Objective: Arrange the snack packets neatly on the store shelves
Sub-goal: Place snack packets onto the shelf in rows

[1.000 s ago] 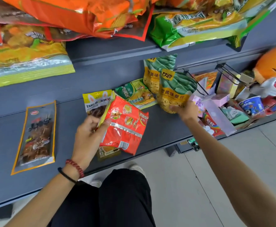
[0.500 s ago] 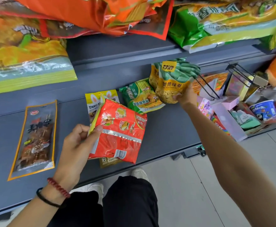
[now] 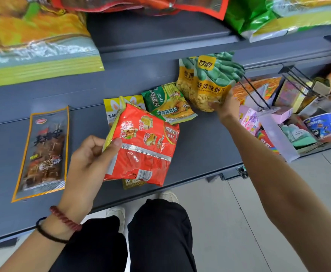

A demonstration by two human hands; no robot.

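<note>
Red packet: likely light, crinkly, slippery film (contents probably brittle); best held by an edge.
Left hand: thumb pinches its left edge.
Right hand: grips bean packet at the bottom.

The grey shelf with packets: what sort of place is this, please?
Probably a small shop or convenience store. Tiered grey shelves carry packaged snacks, like the bean packet in the right hand and the red packet in the left hand; a wire divider separates further goods.

bare shelf between skewer packet and yellow packet; wire divider blocks right.
</note>
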